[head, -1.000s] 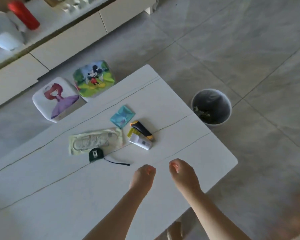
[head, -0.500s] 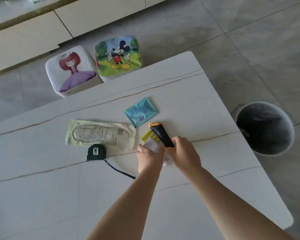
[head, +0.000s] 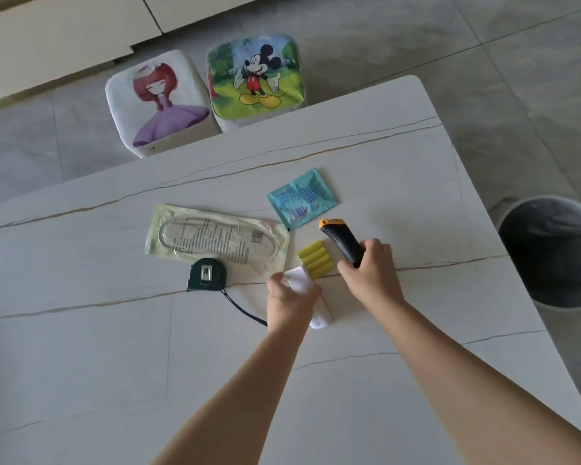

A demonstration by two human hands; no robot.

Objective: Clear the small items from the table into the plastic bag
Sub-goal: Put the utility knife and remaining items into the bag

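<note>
my right hand (head: 371, 273) is wrapped around the rear end of the black utility knife with the orange tip (head: 341, 241), whose front points away from me over the white marble-look table (head: 114, 364). my left hand (head: 291, 302) is closed on a white crumpled plastic piece (head: 301, 280), just beside the yellow ribbed strip (head: 316, 260). the dark green tape measure (head: 208, 275), the pale long sealed pouch (head: 215, 238) and the teal sachet (head: 302, 198) lie loose, apart from both hands.

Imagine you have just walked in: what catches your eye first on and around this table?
Two bare hands work mid-table: the right hand grips a black-and-orange utility knife, the left hand grips a white packet. Beyond the table's far edge stand two cartoon-printed stools, and a dark bin sits on the floor at right.
</note>
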